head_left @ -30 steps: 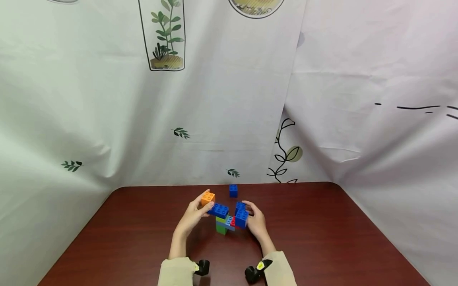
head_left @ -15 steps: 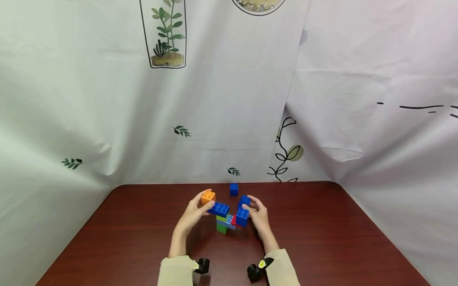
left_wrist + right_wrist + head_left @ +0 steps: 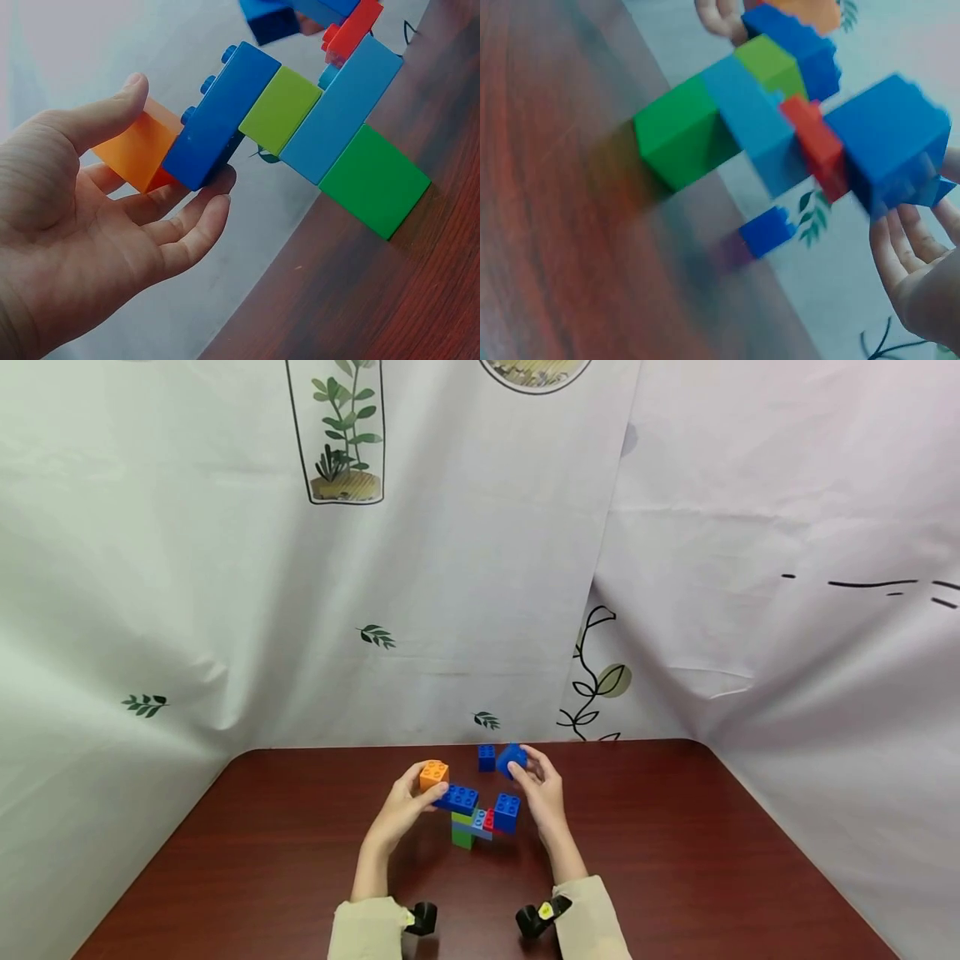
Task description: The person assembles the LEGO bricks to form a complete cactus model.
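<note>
A structure of toy building bricks stands on the table, with a green brick (image 3: 462, 838) at its foot. Above that come a light blue brick (image 3: 341, 111) and a lime one (image 3: 281, 111). A long blue brick (image 3: 458, 797) reaches left to an orange brick (image 3: 434, 773). My left hand (image 3: 400, 812) grips the orange brick between thumb and fingers, other fingertips under the long blue one. On the right side, a red brick (image 3: 815, 148) carries a blue brick (image 3: 507, 812). Behind the structure my right hand (image 3: 543, 789) pinches a tilted loose blue brick (image 3: 512, 760).
A small blue brick (image 3: 487, 757) stands by the far edge of the brown table (image 3: 315, 852), just left of the pinched brick. Behind the table hangs a pale printed cloth (image 3: 480, 568). Black wrist cameras (image 3: 424, 918) sit at both sleeves.
My right hand has pulled the loose blue brick off the right side of the structure and moved it toward the far edge, tilting it. My left hand keeps its grip in place.
</note>
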Demonstrator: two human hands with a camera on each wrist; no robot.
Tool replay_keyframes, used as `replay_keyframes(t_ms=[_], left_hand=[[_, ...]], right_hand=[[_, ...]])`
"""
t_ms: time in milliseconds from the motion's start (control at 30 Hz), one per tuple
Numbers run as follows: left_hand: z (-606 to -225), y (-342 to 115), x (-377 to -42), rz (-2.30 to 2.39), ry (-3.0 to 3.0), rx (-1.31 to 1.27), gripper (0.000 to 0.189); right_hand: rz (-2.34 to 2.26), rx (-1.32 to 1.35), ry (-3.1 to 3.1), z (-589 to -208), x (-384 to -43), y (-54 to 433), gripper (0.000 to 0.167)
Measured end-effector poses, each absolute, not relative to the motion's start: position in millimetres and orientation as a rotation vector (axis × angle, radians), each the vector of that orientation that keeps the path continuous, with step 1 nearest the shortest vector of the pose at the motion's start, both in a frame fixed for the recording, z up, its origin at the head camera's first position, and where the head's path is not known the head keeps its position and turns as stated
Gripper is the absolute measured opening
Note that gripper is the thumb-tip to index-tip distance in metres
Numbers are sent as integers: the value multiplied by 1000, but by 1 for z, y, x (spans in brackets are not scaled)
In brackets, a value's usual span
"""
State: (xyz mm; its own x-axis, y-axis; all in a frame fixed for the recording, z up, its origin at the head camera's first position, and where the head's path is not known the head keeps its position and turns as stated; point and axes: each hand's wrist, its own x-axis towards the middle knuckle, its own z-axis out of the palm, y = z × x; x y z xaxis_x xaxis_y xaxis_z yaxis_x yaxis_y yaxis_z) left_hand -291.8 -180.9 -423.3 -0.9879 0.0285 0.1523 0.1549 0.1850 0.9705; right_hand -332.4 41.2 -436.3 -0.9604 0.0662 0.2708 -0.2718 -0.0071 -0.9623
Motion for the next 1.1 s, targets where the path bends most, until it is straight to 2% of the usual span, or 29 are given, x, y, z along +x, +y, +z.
replay_keyframes(t_ms=[400,967,1100], left_hand=[[-422,-182,-291,-1906,-2346,-168,39],[-423,-183,-291,-1911,-2378,-242,36],[-425,-184,-292,-1929,-2378,-241,36]], right_hand=[[1874,439,-2107,-413,-315,26,40],[1273,784,-2320,-417,-307,22,39],[1288,807,-2355,-416,-306,20,42]])
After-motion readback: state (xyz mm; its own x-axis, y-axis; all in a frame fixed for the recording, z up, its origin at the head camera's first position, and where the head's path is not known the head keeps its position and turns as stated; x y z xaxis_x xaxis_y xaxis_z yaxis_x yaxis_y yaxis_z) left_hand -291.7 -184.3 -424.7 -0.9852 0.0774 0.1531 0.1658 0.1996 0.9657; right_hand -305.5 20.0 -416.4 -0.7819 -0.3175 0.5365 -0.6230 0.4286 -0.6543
